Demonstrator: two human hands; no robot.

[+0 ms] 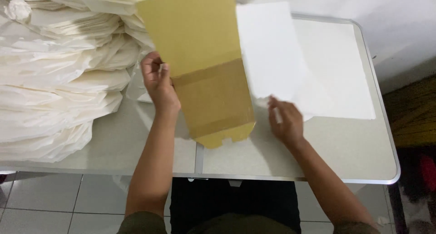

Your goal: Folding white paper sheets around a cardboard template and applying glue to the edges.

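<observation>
Flat yellow-brown cardboard template (204,61), pinched at its edge by left hand (158,83), apparently as fold guide; white paper sheet (272,52) pressed flat by spread right hand (285,120).

- A flat brown paper envelope (202,57) is held up over the middle of the desk (345,152). It is long and rectangular, mustard-yellow on its upper part, with a darker brown folded panel across its lower half and a small yellow flap with a notched edge at the bottom end.
- The left hand (159,84) grips the envelope's left edge, thumb on its face; its top runs out of view.
- A big heap of cream-white paper bags (59,66), flat and crumpled at the edges, is stacked in layers on the left end of the desk, just behind that hand.
- No labels, signs or screens show.
</observation>
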